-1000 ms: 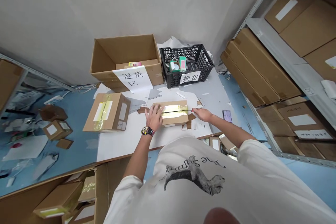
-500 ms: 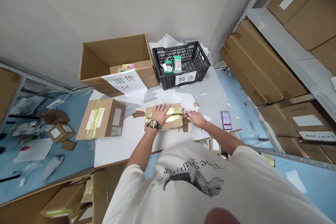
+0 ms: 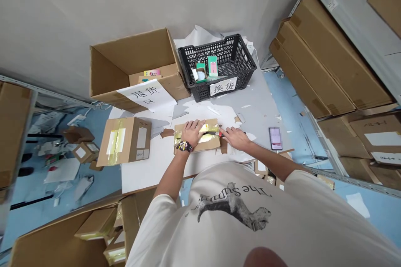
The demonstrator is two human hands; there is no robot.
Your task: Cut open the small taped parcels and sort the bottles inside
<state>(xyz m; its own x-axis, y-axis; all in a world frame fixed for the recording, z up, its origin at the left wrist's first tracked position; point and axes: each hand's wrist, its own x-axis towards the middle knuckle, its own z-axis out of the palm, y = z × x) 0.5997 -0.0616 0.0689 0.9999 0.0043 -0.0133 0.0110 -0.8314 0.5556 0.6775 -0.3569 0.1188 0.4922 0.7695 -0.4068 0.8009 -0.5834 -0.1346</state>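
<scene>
A small flat cardboard box (image 3: 207,145) sealed with yellow tape lies on the white-covered table, with a dark slit along its taped top. My left hand (image 3: 192,132), a watch on its wrist, rests flat on the box with fingers stretched out. At the box's right end my right hand (image 3: 235,138) is closed around a red-and-black utility knife (image 3: 220,133), mostly hidden by the fingers. Its blade cannot be made out clearly. Left of these sits a larger taped carton (image 3: 123,142), apart from both hands.
Behind stand an open carton (image 3: 109,99) with a paper sign and a black plastic crate (image 3: 200,94) holding small green boxes. A phone (image 3: 275,138) lies at the table's right. Shelves of cartons (image 3: 338,58) rise at the right; a large open carton (image 3: 62,240) stands below left.
My right hand has drawn the knife slightly right, to the box's end. The slit in the tape looks wider. My left hand stays on the box, and the view has shifted a little.
</scene>
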